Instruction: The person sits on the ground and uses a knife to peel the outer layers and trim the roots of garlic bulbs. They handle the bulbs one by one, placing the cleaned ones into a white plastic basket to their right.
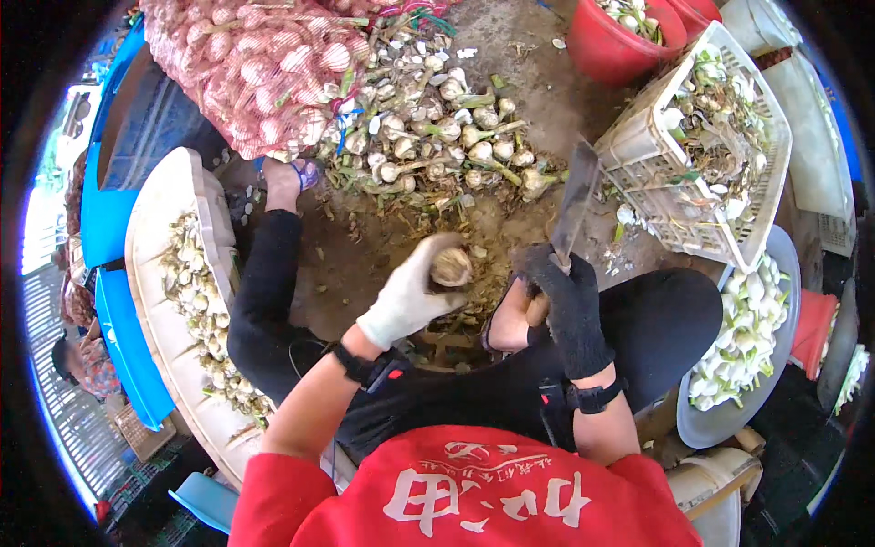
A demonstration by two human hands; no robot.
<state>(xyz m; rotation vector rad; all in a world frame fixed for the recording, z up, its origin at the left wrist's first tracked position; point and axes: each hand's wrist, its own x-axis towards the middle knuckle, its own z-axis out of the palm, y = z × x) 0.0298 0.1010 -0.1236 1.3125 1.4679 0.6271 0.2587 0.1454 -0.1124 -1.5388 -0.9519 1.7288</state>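
My left hand [405,301], in a white glove, is curled around a garlic bulb [452,267]. The fingers are blurred, and the bulb's cut-looking face points away from the palm. My right hand [575,314] wears a dark grey glove. It grips a broad-bladed knife [573,212] by a wooden handle, with the blade pointing up and away from me over my right knee. Beyond both hands, a heap of untrimmed garlic bulbs [437,137] with stalks lies on the ground. Loose peelings [472,301] litter the floor beneath my left hand.
A pink mesh sack of garlic [253,75] stands at the upper left. On the left is a white foam tray [160,287] with bulbs. A plastic crate [636,171] of scraps, a red bucket [608,41] and a grey basin [697,417] of peeled garlic stand right. A person [96,362] sits far left.
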